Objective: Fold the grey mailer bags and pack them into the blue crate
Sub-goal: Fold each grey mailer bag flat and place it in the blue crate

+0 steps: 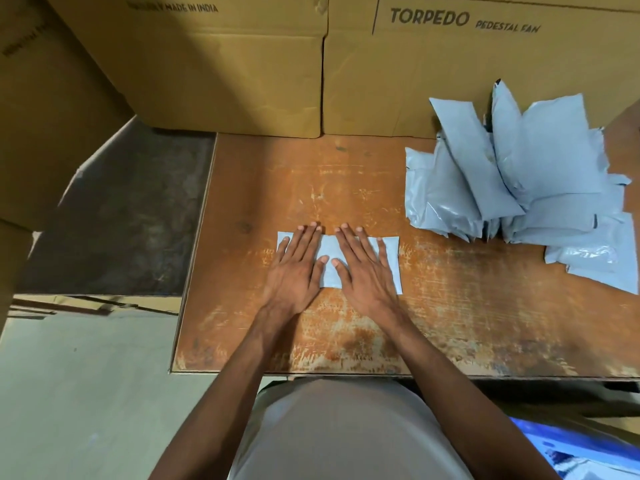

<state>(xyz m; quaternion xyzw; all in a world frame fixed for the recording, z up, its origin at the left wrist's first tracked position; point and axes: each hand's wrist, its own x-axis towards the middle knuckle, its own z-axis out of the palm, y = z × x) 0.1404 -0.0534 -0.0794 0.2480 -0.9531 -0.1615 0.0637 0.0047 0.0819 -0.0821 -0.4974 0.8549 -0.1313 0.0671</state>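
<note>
Grey plastic film, folded to a flat rectangle, is the mailer bag (pixel 327 261) in hand; it lies on the worn brown surface (pixel 450 306) in the middle of its left half, nearer the front edge than the back. Its long axis runs left to right, parallel to that front edge.

Both hands press on the mailer bag. The left hand (pixel 294 268) covers the left part and the right hand (pixel 363 268) covers the right part. The fingers (pixel 348 239) of both hands are straight and spread, palms down, gripping nothing. The fingertips reach the far long edge of the bag or just past it; the two thumbs lie near each other over the bag's centre line. The two hands are equally near the bag, so either can take it.

The relation that governs the coming move is this: the bag lies directly under the palms, with its short ends projecting outward past each hand. A further fold would probably bring one short end across the centre where the thumbs meet.

The pile of grey mailer bags (pixel 519 181) lies toward the back right corner of the surface, well apart from the hands and closer to the right hand.

The blue crate (pixel 554 441) shows only in part, below the front edge at the person's right side. The right hand is therefore judged the nearer one for packing.
</note>
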